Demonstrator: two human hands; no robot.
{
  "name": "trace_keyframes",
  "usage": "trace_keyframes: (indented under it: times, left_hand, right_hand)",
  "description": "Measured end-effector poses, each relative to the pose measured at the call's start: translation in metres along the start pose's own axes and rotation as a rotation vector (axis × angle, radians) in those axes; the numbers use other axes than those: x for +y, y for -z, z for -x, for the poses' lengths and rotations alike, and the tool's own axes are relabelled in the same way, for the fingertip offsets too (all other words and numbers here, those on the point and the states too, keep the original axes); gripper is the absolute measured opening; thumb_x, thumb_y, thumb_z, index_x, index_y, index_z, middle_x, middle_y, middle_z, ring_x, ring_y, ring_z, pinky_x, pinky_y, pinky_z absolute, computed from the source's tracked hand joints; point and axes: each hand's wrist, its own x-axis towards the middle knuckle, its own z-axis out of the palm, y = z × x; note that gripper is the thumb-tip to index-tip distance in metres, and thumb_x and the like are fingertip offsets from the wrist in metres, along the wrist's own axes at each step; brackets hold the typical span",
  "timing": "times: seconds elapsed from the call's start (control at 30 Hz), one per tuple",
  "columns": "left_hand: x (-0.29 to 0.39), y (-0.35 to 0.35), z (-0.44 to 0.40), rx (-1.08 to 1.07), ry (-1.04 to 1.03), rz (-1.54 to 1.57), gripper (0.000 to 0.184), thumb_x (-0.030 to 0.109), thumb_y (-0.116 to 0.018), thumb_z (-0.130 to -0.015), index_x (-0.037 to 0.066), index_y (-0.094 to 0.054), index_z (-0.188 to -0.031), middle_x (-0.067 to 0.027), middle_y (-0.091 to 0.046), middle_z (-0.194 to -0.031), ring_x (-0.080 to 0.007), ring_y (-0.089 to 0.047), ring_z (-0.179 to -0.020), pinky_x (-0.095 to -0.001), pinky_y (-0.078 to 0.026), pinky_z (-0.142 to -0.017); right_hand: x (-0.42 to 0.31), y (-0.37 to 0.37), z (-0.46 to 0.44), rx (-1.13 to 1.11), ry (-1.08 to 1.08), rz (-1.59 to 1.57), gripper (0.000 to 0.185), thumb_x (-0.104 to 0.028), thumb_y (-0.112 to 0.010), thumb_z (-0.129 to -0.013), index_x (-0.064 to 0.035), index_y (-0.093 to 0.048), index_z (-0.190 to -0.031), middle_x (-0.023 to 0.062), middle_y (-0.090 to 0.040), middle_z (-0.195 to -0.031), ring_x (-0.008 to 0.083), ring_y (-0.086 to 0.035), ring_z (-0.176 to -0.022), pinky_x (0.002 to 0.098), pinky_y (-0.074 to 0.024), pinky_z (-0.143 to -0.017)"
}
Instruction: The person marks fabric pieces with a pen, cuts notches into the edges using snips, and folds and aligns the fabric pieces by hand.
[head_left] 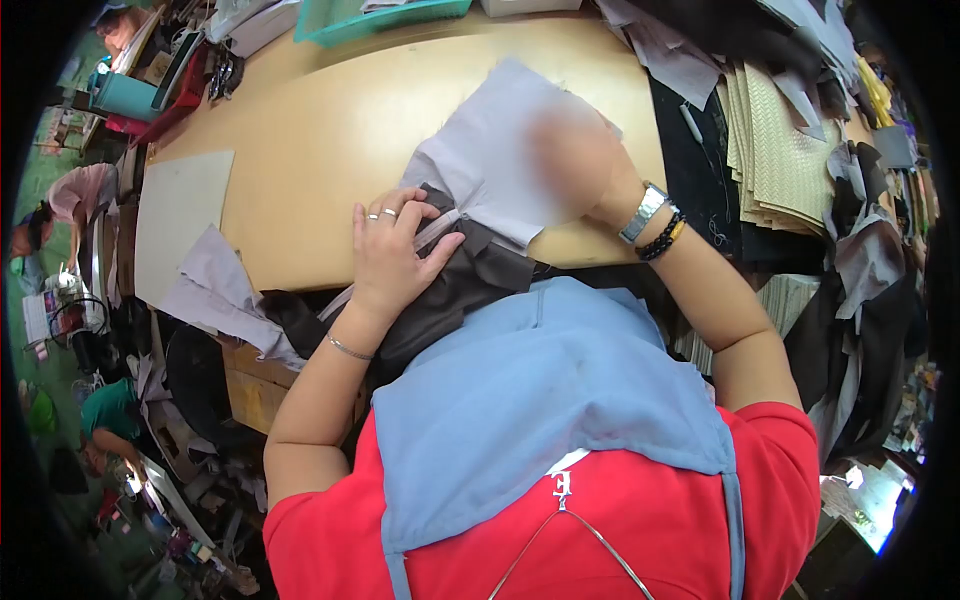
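Light grey cloth (500, 150) lies on the pale wooden table (330, 110), its lower edge meeting dark cloth (475, 275) that hangs over the table's front edge. My left hand (392, 245), with rings on its fingers, has its fingers curled on the dark cloth and a narrow light strip (435, 230) where the two fabrics meet. Over the right part of the light cloth is my right hand (580, 160), wearing a watch and beads at the wrist. Its fingers are smeared by motion, and whether they hold anything cannot be seen.
A grey board (180, 215) and loose light cloth (215, 290) lie at the left. A teal tray (375, 20) stands at the back. Stacked yellowish sheets (780, 150) are at the right. Two people (80, 190) (112, 415) are beyond the table on the left.
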Motion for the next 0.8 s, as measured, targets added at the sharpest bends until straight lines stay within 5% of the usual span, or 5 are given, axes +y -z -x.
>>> trace_keyframes:
  times: [0.37, 0.47, 0.6, 0.7, 0.8]
  left_hand:
    - [0.005, 0.003, -0.003, -0.044, -0.015, 0.017, 0.021, 0.019, -0.077, -0.08, 0.005, -0.063, -0.089, -0.0107, -0.064, -0.095, -0.0283, -0.061, -0.093, -0.0377, -0.046, -0.083]
    - [0.01, 0.004, -0.008, -0.081, 0.143, 0.266, 0.015, 0.011, -0.073, -0.086, 0.003, -0.061, -0.09, -0.01, -0.062, -0.084, -0.0233, -0.061, -0.081, -0.0303, -0.047, -0.077]
    - [0.058, 0.027, -0.028, 0.063, 0.175, 0.904, 0.012, 0.005, -0.07, -0.089, 0.002, -0.058, -0.089, -0.0045, -0.058, -0.093, -0.0122, -0.054, -0.089, -0.0256, -0.044, -0.082]
    - [0.096, 0.043, -0.051, 0.015, -0.039, 1.015, 0.013, 0.004, -0.071, -0.088, 0.003, -0.058, -0.09, -0.0047, -0.058, -0.095, -0.0132, -0.055, -0.089, -0.0262, -0.044, -0.084]
    - [0.099, 0.066, -0.07, 0.098, -0.197, 0.838, 0.023, 0.015, -0.075, -0.086, 0.003, -0.059, -0.098, -0.0136, -0.058, -0.113, -0.0238, -0.055, -0.107, -0.0352, -0.043, -0.096]
  right_hand:
    - [-0.056, -0.017, 0.004, -0.07, 0.099, -0.156, 0.055, -0.051, -0.063, -0.088, -0.0172, -0.057, -0.132, 0.0087, -0.053, -0.135, 0.0283, -0.048, -0.129, 0.0619, -0.0295, -0.108]
    - [-0.054, -0.009, 0.01, -0.072, 0.121, -0.349, 0.101, -0.067, -0.075, -0.068, -0.007, -0.042, -0.143, 0.0205, -0.042, -0.147, 0.0362, -0.04, -0.137, 0.0615, -0.0262, -0.111]
    - [-0.086, 0.004, 0.013, 0.086, 0.124, -0.904, 0.135, -0.05, -0.093, -0.055, 0.0036, -0.015, -0.151, 0.0283, -0.043, -0.141, 0.0376, -0.049, -0.128, 0.0364, -0.0408, -0.107]
    - [-0.099, 0.015, 0.002, 0.011, -0.005, -1.159, 0.081, -0.034, -0.088, -0.07, -0.0021, -0.049, -0.134, 0.0159, -0.065, -0.118, 0.0232, -0.064, -0.103, 0.0364, -0.0515, -0.089]
    - [-0.082, 0.046, -0.004, 0.133, -0.062, -1.382, 0.048, -0.024, -0.081, -0.079, -0.0037, -0.06, -0.117, 0.0103, -0.069, -0.106, 0.0171, -0.065, -0.095, 0.0342, -0.0524, -0.085]
